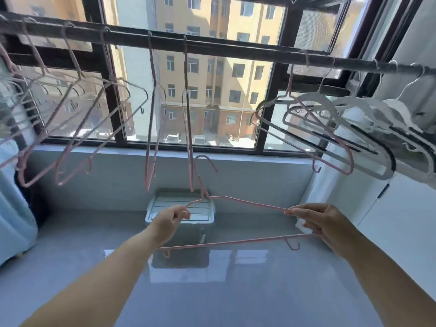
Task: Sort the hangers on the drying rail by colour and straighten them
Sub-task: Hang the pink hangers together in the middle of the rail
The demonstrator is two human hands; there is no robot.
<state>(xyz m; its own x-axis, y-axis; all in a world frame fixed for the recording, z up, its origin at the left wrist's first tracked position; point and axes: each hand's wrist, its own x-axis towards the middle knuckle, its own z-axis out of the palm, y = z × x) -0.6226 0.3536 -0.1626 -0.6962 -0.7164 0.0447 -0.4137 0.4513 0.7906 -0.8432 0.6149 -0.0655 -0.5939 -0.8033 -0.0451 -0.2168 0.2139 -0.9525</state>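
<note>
A pink wire hanger is off the rail, held below it between both hands with its hook pointing up. My left hand pinches its left shoulder. My right hand grips its right end, fingers curled round the wire. The dark drying rail runs across the top. Several pink hangers hang on its left part, and two more pink ones hang edge-on in the middle. At the right hang a pink hanger and several white and grey hangers, bunched together.
A big window with dark frames stands behind the rail, above a grey sill. A pale lidded plastic box sits on the glossy tiled floor below the hanger. A light blue cover stands at the left, white cabinets at the right.
</note>
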